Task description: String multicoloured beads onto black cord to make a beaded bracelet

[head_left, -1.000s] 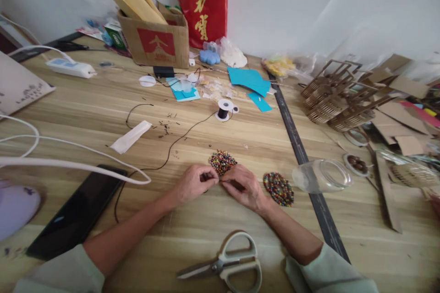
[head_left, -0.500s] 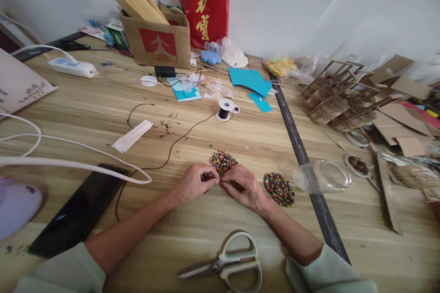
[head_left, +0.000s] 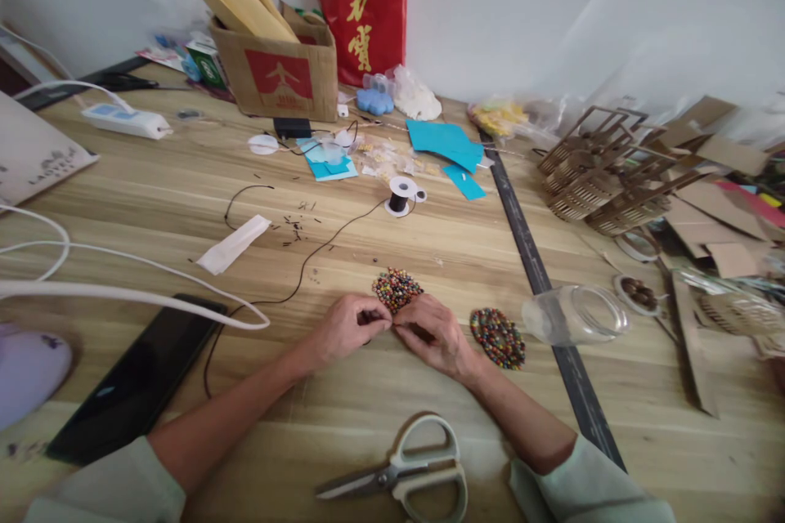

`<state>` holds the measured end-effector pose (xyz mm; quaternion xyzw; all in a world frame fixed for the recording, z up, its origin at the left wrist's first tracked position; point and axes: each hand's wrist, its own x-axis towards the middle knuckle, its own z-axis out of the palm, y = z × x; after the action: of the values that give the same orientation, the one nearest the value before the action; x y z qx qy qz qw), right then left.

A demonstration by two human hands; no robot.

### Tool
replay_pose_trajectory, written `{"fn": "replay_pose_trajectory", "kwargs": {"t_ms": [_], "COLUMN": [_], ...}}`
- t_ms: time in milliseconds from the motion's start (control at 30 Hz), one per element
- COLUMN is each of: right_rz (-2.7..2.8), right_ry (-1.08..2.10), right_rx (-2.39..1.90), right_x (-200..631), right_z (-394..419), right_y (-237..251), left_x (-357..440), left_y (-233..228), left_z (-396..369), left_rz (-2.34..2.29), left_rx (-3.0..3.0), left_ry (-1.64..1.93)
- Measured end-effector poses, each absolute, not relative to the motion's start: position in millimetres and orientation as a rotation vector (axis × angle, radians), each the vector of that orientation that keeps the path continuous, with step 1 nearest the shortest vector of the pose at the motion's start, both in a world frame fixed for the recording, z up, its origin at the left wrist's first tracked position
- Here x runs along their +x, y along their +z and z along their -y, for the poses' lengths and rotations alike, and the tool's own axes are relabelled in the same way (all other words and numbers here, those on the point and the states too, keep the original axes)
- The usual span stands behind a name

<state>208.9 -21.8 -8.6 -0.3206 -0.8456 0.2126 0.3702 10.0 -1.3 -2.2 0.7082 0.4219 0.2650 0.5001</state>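
My left hand [head_left: 351,325] and my right hand [head_left: 434,337] meet fingertip to fingertip over the table. Both are closed in a pinch; whatever lies between the fingers is too small to make out. Just beyond them is a loose pile of multicoloured beads [head_left: 396,288]. A coil of strung beads [head_left: 498,338] rests right of my right hand. Black cord [head_left: 305,268] runs from a white spool [head_left: 399,198] across the table and passes left of my left forearm. Nearer to me lie scissors [head_left: 405,470] with pale handles, their blades pointing left.
A clear jar [head_left: 576,315] lies on its side at the right, by a dark strip [head_left: 527,237]. A phone [head_left: 138,380] and a white cable [head_left: 123,291] are at the left. Beyond stand a cardboard box [head_left: 279,82] and wooden baskets [head_left: 589,172]. Blue paper [head_left: 445,145] lies at the back.
The view has shifted very slightly. Both hands keep nearly the same place and the same pinch; nothing else has visibly moved.
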Motion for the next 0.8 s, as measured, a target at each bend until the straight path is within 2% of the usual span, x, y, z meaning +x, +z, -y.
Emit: {"fn": "replay_pose_trajectory", "kwargs": {"t_ms": [800], "right_rz": [2.189], "right_ry": [0.580], "right_rx": [-0.801], "right_x": [209.1], "right_z": [22.5], "right_y": [-4.9], "left_x": [9.2], "left_y": [-1.4], "left_z": [1.7], "left_rz": [-1.021], "left_rx": [1.738], "left_ry": [0.608]}}
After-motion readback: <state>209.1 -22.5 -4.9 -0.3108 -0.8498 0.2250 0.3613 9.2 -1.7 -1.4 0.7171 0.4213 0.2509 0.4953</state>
